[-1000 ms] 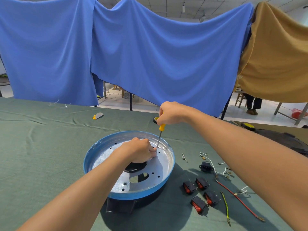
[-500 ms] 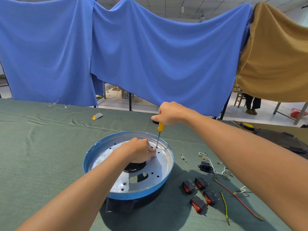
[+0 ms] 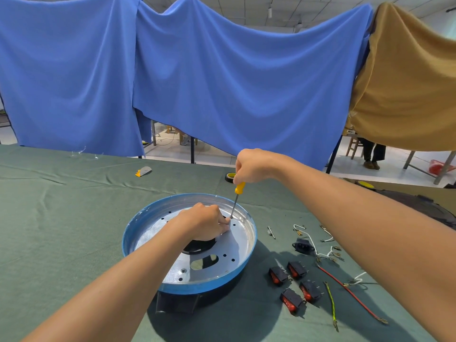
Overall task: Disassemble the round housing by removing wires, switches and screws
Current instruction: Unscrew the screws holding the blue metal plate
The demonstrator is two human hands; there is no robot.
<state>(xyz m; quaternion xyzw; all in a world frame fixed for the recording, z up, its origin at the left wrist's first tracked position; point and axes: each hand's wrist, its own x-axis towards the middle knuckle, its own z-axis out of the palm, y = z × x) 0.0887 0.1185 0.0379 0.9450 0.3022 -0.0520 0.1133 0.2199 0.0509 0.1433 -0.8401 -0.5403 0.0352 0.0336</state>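
The round housing (image 3: 190, 245) has a blue rim and silver inside. The screwdriver (image 3: 236, 198) handle is yellow. Four switches (image 3: 294, 286) are black with red rockers. Red (image 3: 350, 293), yellow-green (image 3: 332, 306) and white (image 3: 312, 240) wires lie on the dark green counter (image 3: 61, 218).

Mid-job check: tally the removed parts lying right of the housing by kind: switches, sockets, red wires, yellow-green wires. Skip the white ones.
Rocker switches: 4
Power socket: 1
Red wire: 1
Yellow-green wire: 1
Total: 7
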